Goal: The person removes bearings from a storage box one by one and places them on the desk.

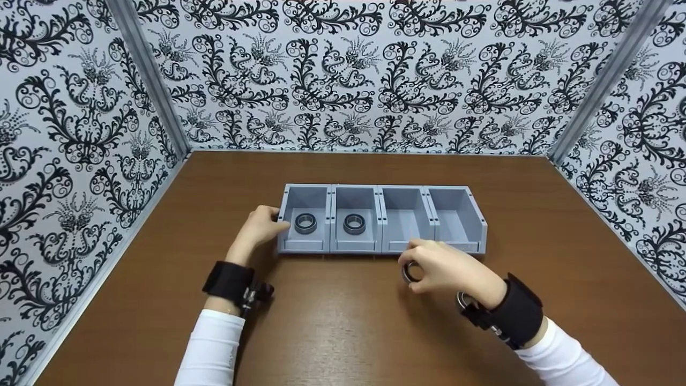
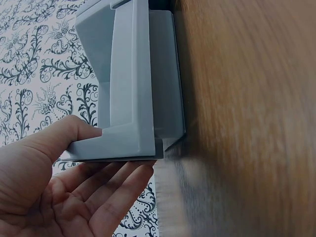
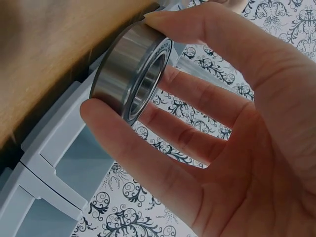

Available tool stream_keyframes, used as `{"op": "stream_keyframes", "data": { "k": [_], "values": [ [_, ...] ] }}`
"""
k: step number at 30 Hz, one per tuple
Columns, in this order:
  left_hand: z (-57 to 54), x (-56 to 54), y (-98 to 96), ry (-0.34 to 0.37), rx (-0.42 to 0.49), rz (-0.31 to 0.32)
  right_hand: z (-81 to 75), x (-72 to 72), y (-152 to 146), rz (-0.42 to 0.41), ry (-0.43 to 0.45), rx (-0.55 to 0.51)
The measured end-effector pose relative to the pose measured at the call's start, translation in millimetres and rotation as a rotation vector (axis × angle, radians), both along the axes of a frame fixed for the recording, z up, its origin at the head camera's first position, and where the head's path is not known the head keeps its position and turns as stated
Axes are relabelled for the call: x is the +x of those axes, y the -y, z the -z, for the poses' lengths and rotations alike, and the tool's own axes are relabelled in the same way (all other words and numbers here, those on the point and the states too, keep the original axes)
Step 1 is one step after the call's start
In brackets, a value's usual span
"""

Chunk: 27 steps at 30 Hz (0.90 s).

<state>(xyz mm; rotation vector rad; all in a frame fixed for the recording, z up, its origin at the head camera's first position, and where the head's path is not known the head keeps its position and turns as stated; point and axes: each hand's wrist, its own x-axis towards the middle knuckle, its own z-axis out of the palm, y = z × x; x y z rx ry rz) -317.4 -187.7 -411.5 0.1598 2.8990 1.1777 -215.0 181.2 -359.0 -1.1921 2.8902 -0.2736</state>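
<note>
A ball bearing (image 3: pixel 131 71) is pinched between the thumb and fingers of my right hand (image 1: pixel 447 266), just in front of the row of grey bins (image 1: pixel 353 246). In the right wrist view its shiny steel outer ring faces the camera. My left hand (image 1: pixel 261 228) grips the outer side wall of the leftmost bin (image 2: pixel 133 74), thumb over the rim and fingers against the outside. One bearing (image 1: pixel 305 224) lies flat in the leftmost bin, and another bearing (image 1: pixel 354 224) in the bin beside it. The two bins on the right hold nothing.
Partly hidden under my right wrist, one more bearing (image 1: pixel 462 301) is on the brown wooden table (image 1: pixel 321 321). Patterned black-and-white panels (image 1: pixel 343 80) wall in the table at the back and both sides. Each wrist wears a black strap (image 1: pixel 229 280) with a camera.
</note>
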Motion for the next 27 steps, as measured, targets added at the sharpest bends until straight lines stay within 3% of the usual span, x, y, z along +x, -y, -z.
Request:
{"op": "stream_keyframes", "data": {
  "k": [27],
  "values": [
    [-2.0,1.2,-0.3,0.017,-0.01,-0.006,17.8,6.4,0,-0.016,0.036,0.006]
  ]
}}
